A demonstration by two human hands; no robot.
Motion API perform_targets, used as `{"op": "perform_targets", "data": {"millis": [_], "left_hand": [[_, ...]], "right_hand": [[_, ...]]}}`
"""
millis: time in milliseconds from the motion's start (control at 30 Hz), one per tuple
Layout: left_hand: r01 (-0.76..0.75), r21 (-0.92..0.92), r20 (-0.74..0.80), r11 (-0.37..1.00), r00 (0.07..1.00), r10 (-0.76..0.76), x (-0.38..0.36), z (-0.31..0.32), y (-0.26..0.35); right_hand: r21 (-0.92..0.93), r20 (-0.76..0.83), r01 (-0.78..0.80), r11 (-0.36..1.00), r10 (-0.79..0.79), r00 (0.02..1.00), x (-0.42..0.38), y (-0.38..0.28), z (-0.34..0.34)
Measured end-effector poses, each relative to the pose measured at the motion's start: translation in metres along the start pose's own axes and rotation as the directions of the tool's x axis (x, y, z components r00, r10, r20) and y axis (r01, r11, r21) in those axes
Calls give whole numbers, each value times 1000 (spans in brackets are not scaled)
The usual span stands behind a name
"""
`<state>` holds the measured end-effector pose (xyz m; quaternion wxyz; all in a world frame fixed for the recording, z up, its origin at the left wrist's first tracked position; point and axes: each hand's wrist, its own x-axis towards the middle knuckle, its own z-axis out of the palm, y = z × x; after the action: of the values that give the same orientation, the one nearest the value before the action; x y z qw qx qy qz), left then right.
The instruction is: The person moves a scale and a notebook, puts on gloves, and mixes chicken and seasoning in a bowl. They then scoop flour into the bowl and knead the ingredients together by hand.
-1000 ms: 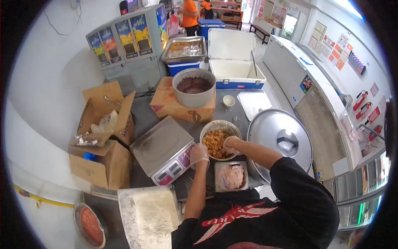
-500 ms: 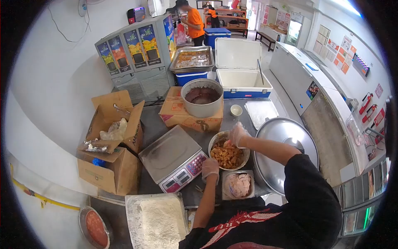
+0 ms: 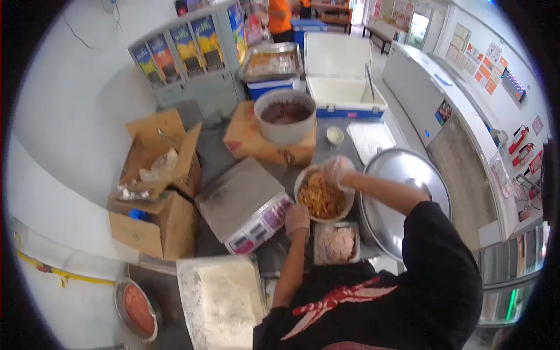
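Note:
A round tub (image 3: 349, 209) of brownish-yellow chunks stands on the dark table. At its upper right edge is my right hand (image 3: 338, 172) in a clear glove, fingers reaching down to the chunks; the fingertips are blurred. My left hand (image 3: 297, 221), also gloved, lies at the tub's left rim beside the scale (image 3: 240, 198), its fingers too blurred to read. Below the tub sits a square container with pink paste (image 3: 337, 244). A tray of white powder (image 3: 227, 303) is at the lower left.
Cardboard boxes (image 3: 153, 233) stand at the left. A large metal lid (image 3: 402, 201) lies at the right. Behind are a pot (image 3: 285, 131) on a carton, a small cup (image 3: 335, 135) and an open cooler (image 3: 350, 111). A person in orange (image 3: 279, 17) stands farther back.
The view has tilted down, so the table things sit higher in the picture. My right hand stays at the tub's upper right and my left hand at its left rim.

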<state>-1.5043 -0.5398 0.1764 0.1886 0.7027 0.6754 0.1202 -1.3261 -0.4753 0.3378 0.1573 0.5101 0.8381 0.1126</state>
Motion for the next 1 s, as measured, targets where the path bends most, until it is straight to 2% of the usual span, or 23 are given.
{"op": "perform_targets", "data": {"millis": [33,67,133,233,333,433,500,533,567,633,667,733,833,933,1000], "left_hand": [[137,-154,21,978,991,-135,-3,-18,12],[48,-80,55,996,998,-44,-3,-21,10],[229,-367,14,902,971,-241,-10,-27,16],[242,-407,15,881,966,-258,-3,-15,11],[209,-336,-41,918,971,-236,0,-10,7],[200,-151,-273,968,933,-236,-11,-16,17],[139,-46,-456,989,878,-145,-19,-30,24],[114,12,-536,993,839,-90,-23,-41,29],[-2,18,-472,1000,882,10,-28,-53,34],[-238,4,-337,971,914,226,-27,-79,48],[-405,15,-406,914,833,376,-19,-70,51],[-690,76,-531,720,583,615,3,-34,56],[-645,163,-476,746,611,632,8,-1,55],[-563,156,-119,812,805,581,2,-10,58],[-440,234,115,867,898,425,0,-13,61]], "right_hand": [[79,18,-125,989,124,992,16,12,26],[141,-9,-118,983,120,993,28,25,60],[111,116,-195,975,182,976,23,26,30],[166,104,-231,959,216,971,23,23,27],[20,229,-205,979,195,954,22,15,21],[188,306,-141,972,78,949,24,23,31],[251,204,-28,968,-25,979,35,42,89],[264,218,1,965,-61,974,37,42,93],[277,232,29,960,-97,968,39,42,96],[272,385,28,962,-135,913,37,32,52],[262,387,60,963,-162,908,36,30,50],[237,386,130,963,-216,897,37,30,47],[219,346,88,972,-162,924,21,23,18],[212,317,87,973,-153,936,13,26,15],[169,267,-40,985,-6,964,12,27,18]]}}
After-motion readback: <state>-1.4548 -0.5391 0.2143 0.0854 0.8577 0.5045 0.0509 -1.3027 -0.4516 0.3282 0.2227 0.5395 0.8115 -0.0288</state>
